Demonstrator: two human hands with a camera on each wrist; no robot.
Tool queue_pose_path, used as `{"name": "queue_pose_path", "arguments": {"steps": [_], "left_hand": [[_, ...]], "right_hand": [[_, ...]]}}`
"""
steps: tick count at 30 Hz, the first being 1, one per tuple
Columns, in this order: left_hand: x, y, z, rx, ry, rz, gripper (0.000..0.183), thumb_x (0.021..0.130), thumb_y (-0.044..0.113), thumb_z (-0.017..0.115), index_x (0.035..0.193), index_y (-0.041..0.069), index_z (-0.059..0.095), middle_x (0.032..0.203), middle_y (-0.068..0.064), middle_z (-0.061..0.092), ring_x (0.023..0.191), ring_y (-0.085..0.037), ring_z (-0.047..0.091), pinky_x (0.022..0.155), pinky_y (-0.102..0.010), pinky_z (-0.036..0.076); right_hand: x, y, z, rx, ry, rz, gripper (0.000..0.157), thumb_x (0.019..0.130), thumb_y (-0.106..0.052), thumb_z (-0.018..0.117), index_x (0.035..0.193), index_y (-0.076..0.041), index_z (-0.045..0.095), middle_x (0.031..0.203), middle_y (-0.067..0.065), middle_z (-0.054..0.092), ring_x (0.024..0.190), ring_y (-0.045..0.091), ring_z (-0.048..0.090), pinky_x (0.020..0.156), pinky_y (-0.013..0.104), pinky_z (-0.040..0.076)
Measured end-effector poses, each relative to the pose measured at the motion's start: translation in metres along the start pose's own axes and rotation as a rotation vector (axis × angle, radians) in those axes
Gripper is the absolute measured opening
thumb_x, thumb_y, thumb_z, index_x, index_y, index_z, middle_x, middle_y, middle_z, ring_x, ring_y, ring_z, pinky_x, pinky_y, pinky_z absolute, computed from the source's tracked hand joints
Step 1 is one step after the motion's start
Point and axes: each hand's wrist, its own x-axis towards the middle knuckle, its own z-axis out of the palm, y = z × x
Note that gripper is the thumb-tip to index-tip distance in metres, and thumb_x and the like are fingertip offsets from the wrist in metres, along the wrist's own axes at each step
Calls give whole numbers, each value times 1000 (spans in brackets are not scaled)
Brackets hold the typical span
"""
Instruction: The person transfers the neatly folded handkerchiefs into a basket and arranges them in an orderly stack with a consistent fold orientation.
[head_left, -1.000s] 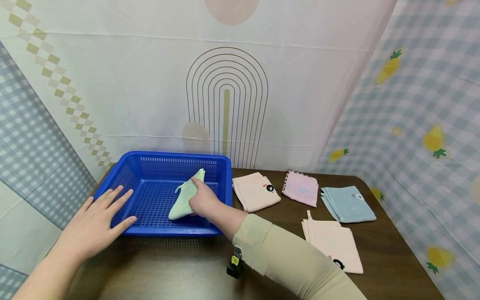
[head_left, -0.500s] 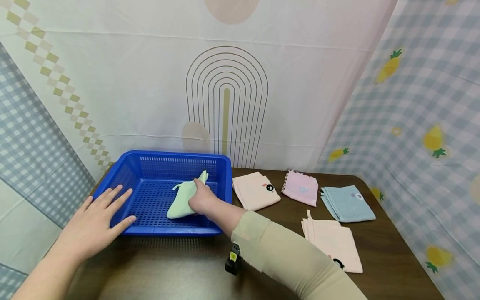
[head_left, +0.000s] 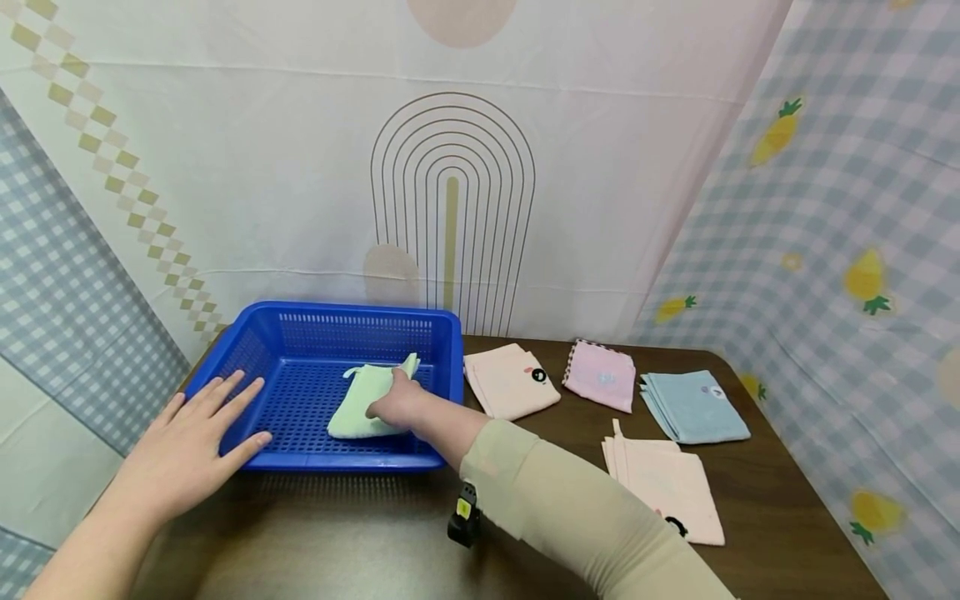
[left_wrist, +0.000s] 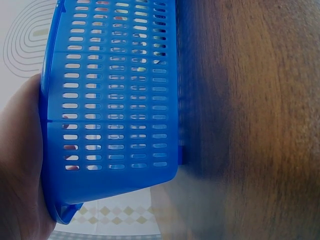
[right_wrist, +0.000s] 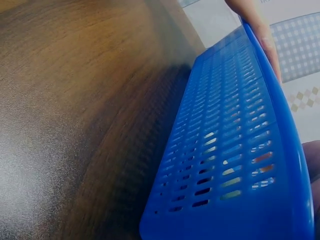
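A pale green folded towel (head_left: 358, 410) with a small hanging loop lies low inside the blue plastic basket (head_left: 322, 461), towards its right side. My right hand (head_left: 402, 403) reaches over the basket's front right and holds the towel by its right part; one corner sticks up behind the hand. Some of those fingers are hidden by the hand itself. My left hand (head_left: 186, 446) rests with fingers spread on the basket's left front rim. In the left wrist view the perforated basket wall (left_wrist: 115, 110) shows beside the left hand (left_wrist: 20, 150).
On the dark wooden table (head_left: 337, 533), right of the basket, lie several folded towels: a cream one (head_left: 504, 385), a lilac one (head_left: 603, 379), a blue one (head_left: 696, 410) and another cream one (head_left: 675, 483). Patterned cloth hangs behind and at both sides.
My right hand has lowered the green towel slightly in the basket, and the towel now lies flatter with more of its face showing. My left hand stays in place on the rim.
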Motion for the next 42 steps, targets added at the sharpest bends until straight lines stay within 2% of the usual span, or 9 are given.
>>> {"name": "queue_pose_path", "arguments": {"steps": [3,11,20,27,33,38,42], "left_hand": [[0,0,0,0,4,-1,81,95,63,51,159,19,26,159,-22,27,142,-49,26,113,-69,7],[0,2,-2,0,-6,-7,82,95,64,50,159,18,27,159,-22,26,142,-49,26,112,-70,9],[-1,3,-3,-14,-3,-10,82,95,64,49,158,16,28,159,-22,26,142,-49,25,113,-69,6],[0,3,-3,-21,-4,-9,81,95,63,50,158,16,28,159,-23,26,142,-49,25,115,-66,-1],[0,2,-3,-20,2,-6,81,95,63,51,158,16,29,159,-23,27,142,-49,26,114,-68,4],[0,2,-2,-23,3,-4,81,96,62,51,158,16,28,159,-23,26,142,-49,25,116,-65,-3],[-1,2,-2,-24,3,-4,81,96,63,50,159,17,26,159,-22,26,142,-49,25,116,-63,-7]], "right_hand": [[1,1,-1,-13,9,1,85,85,-21,76,155,-11,29,153,20,38,141,33,36,108,43,40],[7,4,-4,1,4,5,86,86,-25,76,156,-11,27,156,19,32,144,33,32,109,44,39],[7,2,-8,4,4,16,88,88,-27,73,158,-11,22,161,17,24,149,31,20,115,47,31],[4,-1,-15,-52,23,4,84,93,-30,66,159,-8,18,163,18,17,151,30,15,118,46,26],[1,-1,-19,-91,30,-33,80,95,-29,62,159,-7,18,164,20,12,151,30,13,118,46,25],[-1,-1,-21,-87,34,-70,79,95,-28,61,158,-6,19,164,19,11,152,29,11,119,45,23],[-6,-2,-24,-110,30,-120,77,96,-28,60,159,-7,20,165,16,13,151,27,14,119,45,25]]}}
